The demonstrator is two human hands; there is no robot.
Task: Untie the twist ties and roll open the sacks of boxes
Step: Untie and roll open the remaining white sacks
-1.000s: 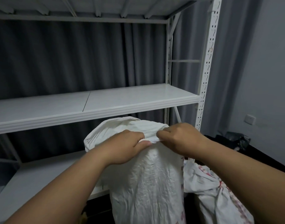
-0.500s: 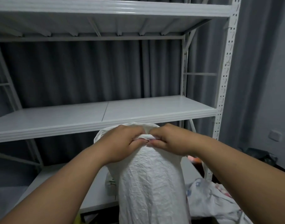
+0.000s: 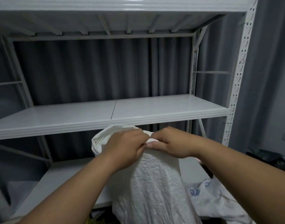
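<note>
The rack [image 3: 170,113] of white metal shelves fills the view; in front of its middle shelf, lower and just right of centre, stands the sack [image 3: 154,183], white woven plastic, upright, its top bunched just below that shelf's front edge. The left forearm comes up from the lower left corner, slanting toward the sack's top; the left hand [image 3: 124,147] lies knuckles up over the gathered mouth, fingers curled down and gripping the bunched fabric on the left side of the neck; the folded rim bulges out to the left of that hand. The right forearm enters from the lower right edge, slanting up and leftward; the right hand [image 3: 169,143] meets the left at the sack's neck, back of the hand up, fingers bent round a small fold of white fabric, thumb pressed along its near side; the two hands touch at the fingertips. Right of the sack, low beside the rack's bottom shelf, lies a second sack [image 3: 216,202], crumpled, with blue print.
</note>
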